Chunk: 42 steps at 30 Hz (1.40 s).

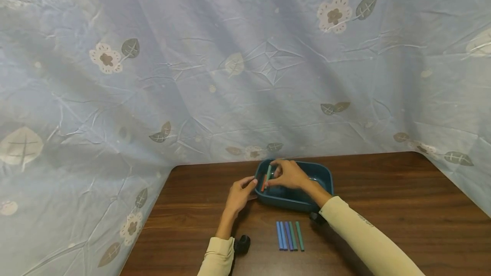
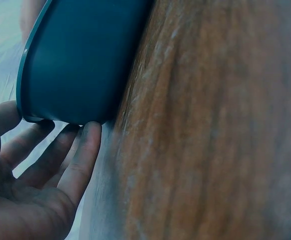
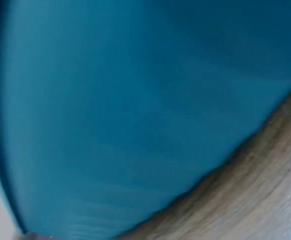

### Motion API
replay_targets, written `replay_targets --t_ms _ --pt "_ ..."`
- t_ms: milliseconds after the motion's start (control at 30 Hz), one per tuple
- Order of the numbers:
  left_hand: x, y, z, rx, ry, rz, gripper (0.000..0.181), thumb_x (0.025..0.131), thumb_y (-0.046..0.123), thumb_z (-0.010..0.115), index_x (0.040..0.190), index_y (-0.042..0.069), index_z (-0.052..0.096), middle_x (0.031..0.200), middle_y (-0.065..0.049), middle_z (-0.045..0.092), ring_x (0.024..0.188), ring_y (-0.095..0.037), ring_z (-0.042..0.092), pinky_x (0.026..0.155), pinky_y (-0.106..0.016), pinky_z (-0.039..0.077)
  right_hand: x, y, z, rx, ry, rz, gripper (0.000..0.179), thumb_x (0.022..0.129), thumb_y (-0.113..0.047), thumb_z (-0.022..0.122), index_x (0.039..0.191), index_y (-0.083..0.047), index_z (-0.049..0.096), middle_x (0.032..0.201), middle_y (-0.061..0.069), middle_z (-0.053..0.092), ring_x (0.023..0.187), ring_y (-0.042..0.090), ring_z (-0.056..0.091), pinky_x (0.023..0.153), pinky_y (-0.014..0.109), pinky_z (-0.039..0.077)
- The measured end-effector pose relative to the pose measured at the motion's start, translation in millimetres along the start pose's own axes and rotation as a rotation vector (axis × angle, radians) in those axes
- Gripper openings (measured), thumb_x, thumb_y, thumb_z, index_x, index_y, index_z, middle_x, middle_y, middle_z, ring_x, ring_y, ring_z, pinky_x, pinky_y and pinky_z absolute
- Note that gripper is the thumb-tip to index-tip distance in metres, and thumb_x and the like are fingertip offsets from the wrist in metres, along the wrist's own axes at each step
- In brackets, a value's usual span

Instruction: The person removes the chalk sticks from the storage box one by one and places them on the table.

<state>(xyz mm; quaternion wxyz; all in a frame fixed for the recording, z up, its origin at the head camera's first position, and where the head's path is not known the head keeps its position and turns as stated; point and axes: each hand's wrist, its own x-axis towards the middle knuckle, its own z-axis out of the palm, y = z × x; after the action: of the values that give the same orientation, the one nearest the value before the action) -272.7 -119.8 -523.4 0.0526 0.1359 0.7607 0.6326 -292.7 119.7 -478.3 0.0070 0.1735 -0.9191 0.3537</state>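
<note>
A dark teal plastic basin [image 1: 285,202] stands near the table's back edge. My left hand [image 1: 238,195] holds its left end; in the left wrist view the thumb is at the rim and the fingertips press the outer wall. Reaching into the basin, my right hand [image 1: 290,175] pinches a light green stick [image 1: 269,172], chalk-like in shape, tilted upright. Beside it, at the left end inside, is an orange stick [image 1: 264,183]. The right wrist view shows only the basin's outer wall [image 3: 135,110] and some wood, with the fingers hidden.
Several blue, purple and green sticks [image 1: 289,236] lie side by side in front of the basin on the brown wooden table [image 1: 184,216]. A patterned pale curtain [image 1: 230,97] hangs behind and at the sides. Black wrist cameras [image 1: 242,245] sit on both wrists.
</note>
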Motion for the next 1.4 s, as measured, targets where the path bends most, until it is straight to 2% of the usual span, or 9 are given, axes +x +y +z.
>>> replay_targets --t_ms 167,567,867,1100,1400 --pt "0.1 1.2 -0.4 0.001 0.005 0.004 0.050 0.110 0.030 0.063 0.146 -0.004 0.062 0.144 -0.032 0.064 0.121 -0.045 0.073 0.091 -0.043 0.069 -4.0 -10.7 -8.9 0.010 0.008 -0.039 0.083 0.085 -0.043 0.092 0.148 0.001 0.059 0.095 0.000 0.074 0.083 0.013 0.068 0.080 0.037 0.065" --pt "-3.8 -0.4 1.2 -0.015 -0.008 0.012 0.051 0.110 0.030 0.063 0.147 -0.006 0.060 0.148 -0.033 0.060 0.123 -0.047 0.071 0.094 -0.045 0.069 -26.5 -22.5 -17.0 0.086 0.004 -0.065 0.083 0.086 -0.040 0.091 0.150 -0.001 0.056 0.100 0.005 0.073 0.081 0.012 0.067 0.074 0.031 0.062" --pt "-1.6 -1.9 1.1 -0.028 0.003 0.006 0.052 0.110 0.030 0.063 0.147 -0.006 0.060 0.147 -0.033 0.061 0.127 -0.047 0.069 0.094 -0.045 0.069 -50.7 -25.1 -24.9 0.099 -0.011 -0.074 0.085 0.086 -0.048 0.090 0.150 -0.003 0.057 0.096 -0.001 0.071 0.076 0.013 0.066 0.067 0.028 0.059" --pt "-0.7 -3.1 1.4 -0.018 0.020 0.005 0.048 0.110 0.027 0.063 0.146 -0.005 0.062 0.146 -0.033 0.062 0.128 -0.047 0.068 0.091 -0.044 0.069 -74.3 -25.5 -28.0 0.091 -0.027 -0.132 0.084 0.087 -0.050 0.089 0.148 -0.001 0.058 0.094 -0.002 0.072 0.075 0.009 0.066 0.064 0.026 0.058" --pt "0.1 -0.8 1.7 -0.036 0.023 0.009 0.050 0.109 0.029 0.065 0.145 -0.005 0.062 0.143 -0.032 0.064 0.128 -0.045 0.068 0.092 -0.046 0.069 -95.7 -29.5 -31.1 0.066 -0.050 -0.152 0.083 0.088 -0.053 0.086 0.149 -0.003 0.057 0.093 -0.007 0.072 0.080 0.004 0.067 0.072 0.024 0.057"
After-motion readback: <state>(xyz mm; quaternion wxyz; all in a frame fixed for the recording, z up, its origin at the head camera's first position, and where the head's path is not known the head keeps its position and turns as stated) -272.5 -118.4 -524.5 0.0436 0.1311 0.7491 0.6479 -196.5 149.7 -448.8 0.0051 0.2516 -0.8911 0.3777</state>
